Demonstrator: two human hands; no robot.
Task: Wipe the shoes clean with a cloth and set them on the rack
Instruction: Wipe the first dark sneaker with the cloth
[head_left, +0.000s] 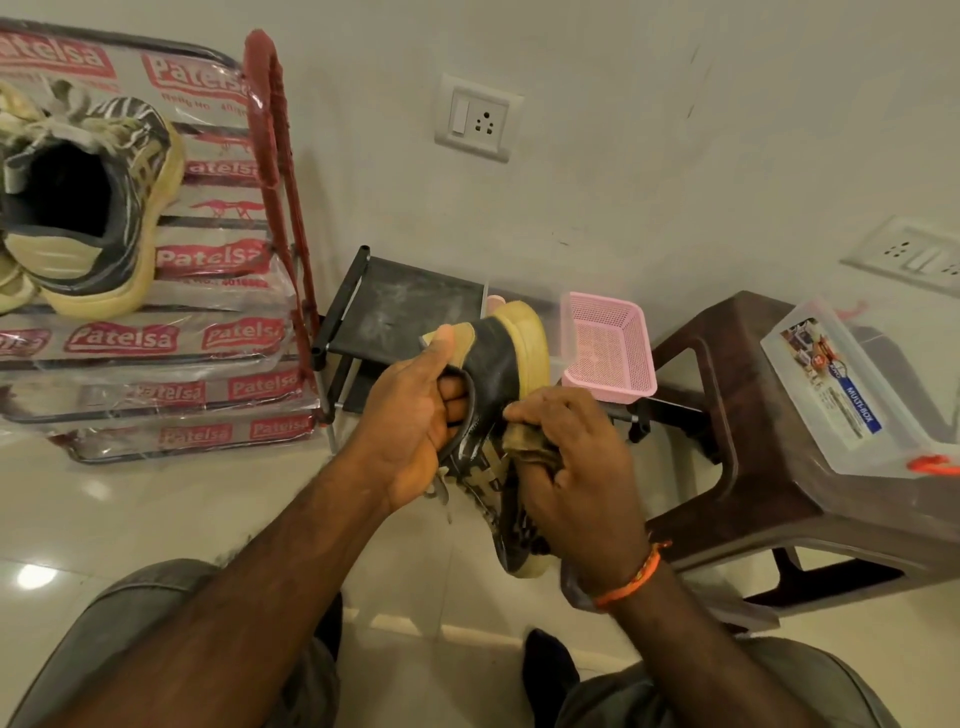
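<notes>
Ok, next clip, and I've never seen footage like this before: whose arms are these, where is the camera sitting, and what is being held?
There is no machine here: a person wears one wide-angle camera on the head, looking forward and down, so the arms coming in from below are their own. The left hand grips a dark shoe with a yellowish sole at its opening, heel end up. The right hand, with an orange thread at the wrist, presses a brownish cloth against the shoe's side, wiping it. At the upper left, a similar shoe sits on a plastic-wrapped rack. Behind the hands stand a low black rack and a pink basket. On the right, a brown stool carries a clear plastic box.
</notes>
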